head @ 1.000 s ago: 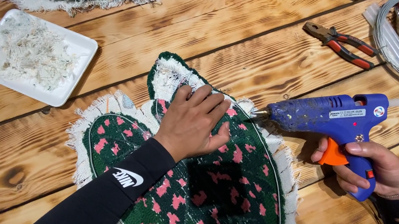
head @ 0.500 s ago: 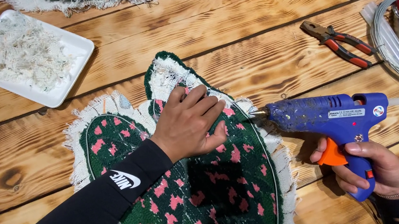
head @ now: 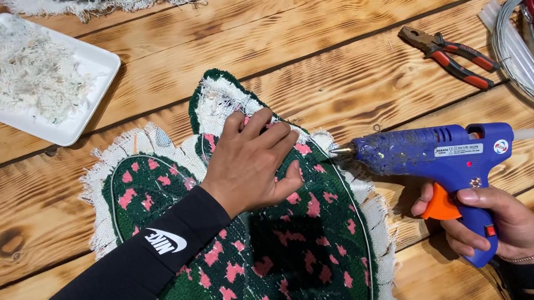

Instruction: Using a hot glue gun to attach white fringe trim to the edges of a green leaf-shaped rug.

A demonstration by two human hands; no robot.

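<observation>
L hand (head: 251,162) flat on tufted rug (head: 283,266), R hand (head: 500,222) w/ glue gun (head: 438,154)

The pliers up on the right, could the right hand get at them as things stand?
Probably not right away: the right hand is wrapped around the blue glue gun. The pliers lie in the open on the wooden table, nothing covering them.
</observation>
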